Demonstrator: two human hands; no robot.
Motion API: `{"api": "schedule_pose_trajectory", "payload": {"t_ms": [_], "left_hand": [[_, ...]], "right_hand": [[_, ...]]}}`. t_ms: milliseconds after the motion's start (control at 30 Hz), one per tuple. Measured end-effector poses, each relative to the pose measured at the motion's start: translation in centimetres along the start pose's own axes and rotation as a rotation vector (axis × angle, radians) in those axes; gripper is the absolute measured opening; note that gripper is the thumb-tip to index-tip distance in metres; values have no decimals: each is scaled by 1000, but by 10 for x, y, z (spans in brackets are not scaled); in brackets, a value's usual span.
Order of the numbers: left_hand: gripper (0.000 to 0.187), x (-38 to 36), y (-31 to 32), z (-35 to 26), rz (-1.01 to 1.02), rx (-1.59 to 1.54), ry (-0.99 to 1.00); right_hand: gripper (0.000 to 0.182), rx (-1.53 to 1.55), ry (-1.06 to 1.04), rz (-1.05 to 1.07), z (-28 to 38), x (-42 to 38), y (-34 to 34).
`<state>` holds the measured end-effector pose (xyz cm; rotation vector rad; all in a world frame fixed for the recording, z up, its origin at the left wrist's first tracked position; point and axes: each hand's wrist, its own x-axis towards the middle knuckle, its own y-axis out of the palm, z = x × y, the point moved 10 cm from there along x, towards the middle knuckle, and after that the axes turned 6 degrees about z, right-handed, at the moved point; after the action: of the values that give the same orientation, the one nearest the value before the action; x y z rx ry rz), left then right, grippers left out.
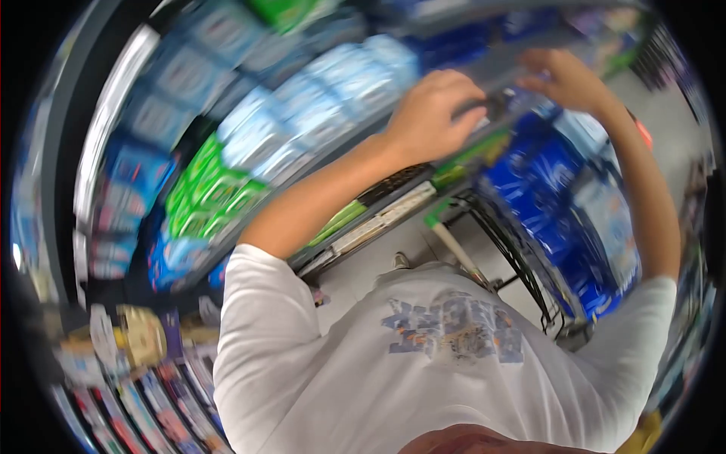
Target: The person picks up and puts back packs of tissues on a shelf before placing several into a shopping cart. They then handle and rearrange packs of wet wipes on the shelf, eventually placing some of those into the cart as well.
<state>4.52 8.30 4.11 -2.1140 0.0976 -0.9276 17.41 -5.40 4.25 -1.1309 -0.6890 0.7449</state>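
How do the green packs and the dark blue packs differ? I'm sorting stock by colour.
The green packs sit on the store shelf; the dark blue packs are stacked in a black wire cart. Green packs lie left of the left hand; blue ones lie below the right hand. Both are blurred.

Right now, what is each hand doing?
Left hand: curled on the shelf edge; grip unclear.
Right hand: reaching among blurred packages, grip cannot be told.
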Motion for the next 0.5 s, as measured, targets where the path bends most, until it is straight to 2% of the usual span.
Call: {"api": "schedule_pose_trajectory", "payload": {"t_ms": [67, 167, 300, 367, 400, 467, 500], "left_hand": [[19, -29, -45, 0, -12, 150, 39], [20, -74, -111, 11, -76, 307, 14], [23, -137, -189, 39, -137, 479, -132], [35, -169, -219, 55, -144, 691, -272], [35, -183, -230, 58, -153, 697, -284], [50, -205, -241, 74, -52, 837, -442], [60, -214, -244, 80, -2, 804, -521]], "right_hand": [[43, 2, -129, -52, 50, 24, 6], [42, 21, -208, 37, 122, 65, 23], [44, -20, -351, 97, 205, 112, 47], [49, -85, -498, 33, 238, 132, 64], [49, -89, -512, 39, 252, 140, 74], [57, -109, -617, -55, 294, 148, 82], [57, -115, -626, -51, 306, 155, 92]]}}
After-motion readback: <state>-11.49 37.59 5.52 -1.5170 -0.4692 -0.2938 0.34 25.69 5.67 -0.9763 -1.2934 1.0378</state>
